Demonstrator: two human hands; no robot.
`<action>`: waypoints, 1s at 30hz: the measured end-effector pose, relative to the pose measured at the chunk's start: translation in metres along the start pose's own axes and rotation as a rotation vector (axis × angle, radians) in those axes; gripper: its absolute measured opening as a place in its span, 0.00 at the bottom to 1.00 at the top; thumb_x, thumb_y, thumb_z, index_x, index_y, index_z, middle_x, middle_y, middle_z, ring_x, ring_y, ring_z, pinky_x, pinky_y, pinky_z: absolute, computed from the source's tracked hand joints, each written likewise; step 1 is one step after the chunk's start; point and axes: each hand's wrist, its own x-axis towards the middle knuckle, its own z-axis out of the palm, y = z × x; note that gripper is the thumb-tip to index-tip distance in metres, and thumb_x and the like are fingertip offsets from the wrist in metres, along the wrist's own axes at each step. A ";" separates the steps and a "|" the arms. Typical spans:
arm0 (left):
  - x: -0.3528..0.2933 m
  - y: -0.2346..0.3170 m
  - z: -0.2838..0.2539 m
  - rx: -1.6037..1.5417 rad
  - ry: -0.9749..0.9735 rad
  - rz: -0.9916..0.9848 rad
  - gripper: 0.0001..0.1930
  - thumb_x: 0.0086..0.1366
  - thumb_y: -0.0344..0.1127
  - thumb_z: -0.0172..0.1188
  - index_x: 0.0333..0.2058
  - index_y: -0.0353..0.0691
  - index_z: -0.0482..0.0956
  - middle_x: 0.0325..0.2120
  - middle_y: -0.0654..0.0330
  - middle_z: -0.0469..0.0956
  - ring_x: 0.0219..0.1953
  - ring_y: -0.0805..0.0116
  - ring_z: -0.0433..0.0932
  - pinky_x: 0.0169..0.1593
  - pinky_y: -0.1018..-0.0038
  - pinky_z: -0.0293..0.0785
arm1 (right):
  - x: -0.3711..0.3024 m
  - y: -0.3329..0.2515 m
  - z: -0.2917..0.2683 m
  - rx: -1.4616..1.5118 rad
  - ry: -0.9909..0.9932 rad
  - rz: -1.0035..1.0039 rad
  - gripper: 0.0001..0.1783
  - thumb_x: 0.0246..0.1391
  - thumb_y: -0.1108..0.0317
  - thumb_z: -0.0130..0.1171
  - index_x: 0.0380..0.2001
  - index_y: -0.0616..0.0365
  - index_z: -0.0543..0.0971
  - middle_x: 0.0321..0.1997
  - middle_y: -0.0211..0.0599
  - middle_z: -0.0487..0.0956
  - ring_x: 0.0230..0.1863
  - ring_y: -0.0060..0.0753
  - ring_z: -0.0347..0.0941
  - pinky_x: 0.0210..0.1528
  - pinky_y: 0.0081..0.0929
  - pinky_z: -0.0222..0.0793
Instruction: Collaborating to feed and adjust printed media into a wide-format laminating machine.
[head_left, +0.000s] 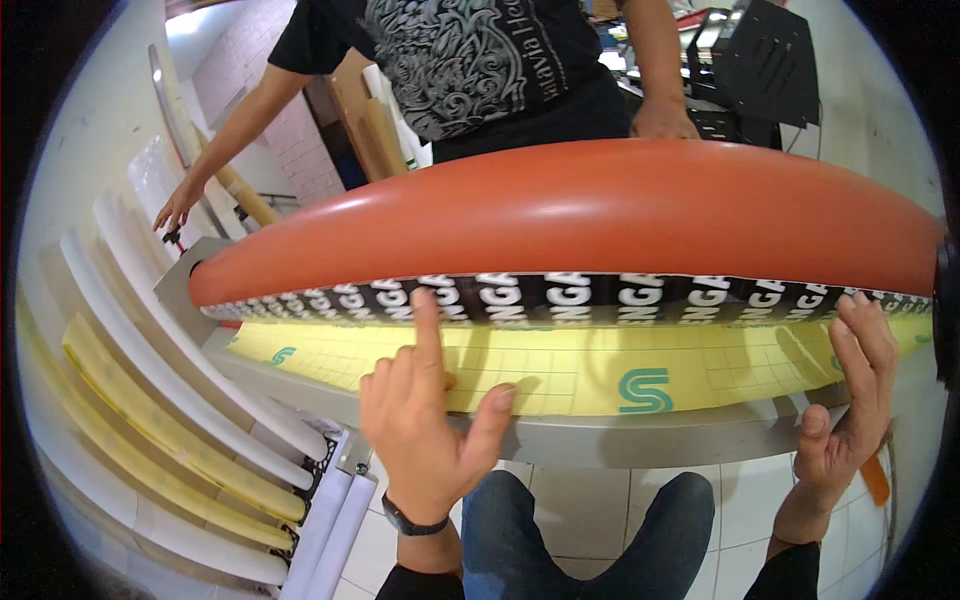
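A long orange-red roller (560,205) lies across a grey machine frame. Along its lower side runs a black printed strip (590,298) with white lettering. Below the strip spreads yellow gridded backing paper (540,370) with teal marks. My left hand (425,430), a dark watch on its wrist, is over the paper left of the middle. Its index finger points up to the strip's lower part, its thumb is spread, and the other fingers are partly curled; it holds nothing. At the right end my right hand (850,400) has its fingers stretched up to the strip, thumb apart, with nothing gripped.
Across the roller stands a person in a black T-shirt (460,60), one hand by a small black handle (172,238) at the left end, the other behind the roller. Several white and yellow rolls (190,420) line the left. An orange-handled tool (876,480) is low on the right.
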 end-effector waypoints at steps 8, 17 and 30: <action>0.006 -0.026 0.000 -0.106 -0.027 0.037 0.44 0.58 0.62 0.58 0.62 0.31 0.64 0.16 0.63 0.64 0.20 0.65 0.64 0.27 0.68 0.59 | 0.080 -0.027 0.006 -0.351 -0.385 -0.159 0.51 0.52 0.26 0.41 0.64 0.61 0.63 0.68 0.52 0.60 0.71 0.52 0.52 0.72 0.51 0.39; -0.002 -0.066 -0.005 -0.285 0.026 0.215 0.36 0.59 0.65 0.56 0.51 0.37 0.78 0.15 0.69 0.62 0.17 0.73 0.60 0.25 0.75 0.56 | 0.142 -0.044 0.043 -0.084 -0.464 -0.053 0.66 0.20 0.34 0.73 0.63 0.61 0.64 0.63 0.51 0.66 0.64 0.52 0.62 0.67 0.42 0.53; -0.016 -0.073 0.013 -0.270 0.073 0.440 0.22 0.51 0.58 0.66 0.35 0.47 0.86 0.21 0.71 0.66 0.22 0.76 0.65 0.28 0.76 0.61 | 0.176 -0.040 0.039 0.039 -0.737 0.000 0.63 0.12 0.49 0.80 0.58 0.63 0.66 0.54 0.48 0.70 0.58 0.51 0.66 0.62 0.39 0.59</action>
